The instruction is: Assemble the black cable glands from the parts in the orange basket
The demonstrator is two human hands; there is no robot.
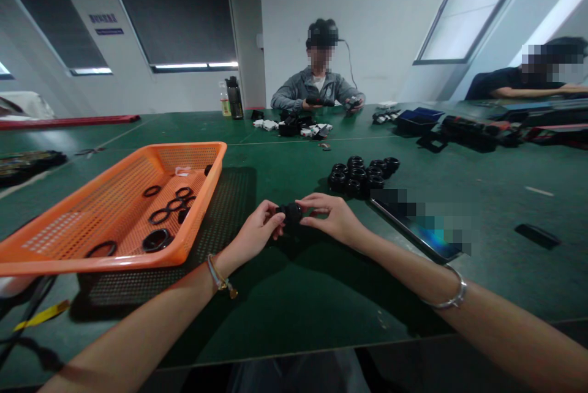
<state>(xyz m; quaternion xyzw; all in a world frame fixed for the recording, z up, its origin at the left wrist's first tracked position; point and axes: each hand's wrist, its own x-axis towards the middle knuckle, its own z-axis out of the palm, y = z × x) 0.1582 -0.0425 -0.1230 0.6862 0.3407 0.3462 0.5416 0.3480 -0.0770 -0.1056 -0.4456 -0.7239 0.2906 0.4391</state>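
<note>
A small black ring-shaped part (292,214) is held between my two hands above the green table. My left hand (263,221) pinches its left side with thumb and fingers. From the right, my right hand (331,215) closes thumb and fingertips on its other side. Whether it is one piece or two pressed together I cannot tell. Beyond my right hand, a cluster of black ring-shaped parts (356,175) sits on the table. Left of my hands, an orange basket (202,231) holds several black rings (175,204) and a thicker black ring part (157,240).
A phone (413,228) lies beside my right forearm, with a black flat piece (537,236) farther right. Across the green table (275,295) a person (316,87) handles dark parts behind small white and black pieces (294,127). Bottles (234,99) stand at the back.
</note>
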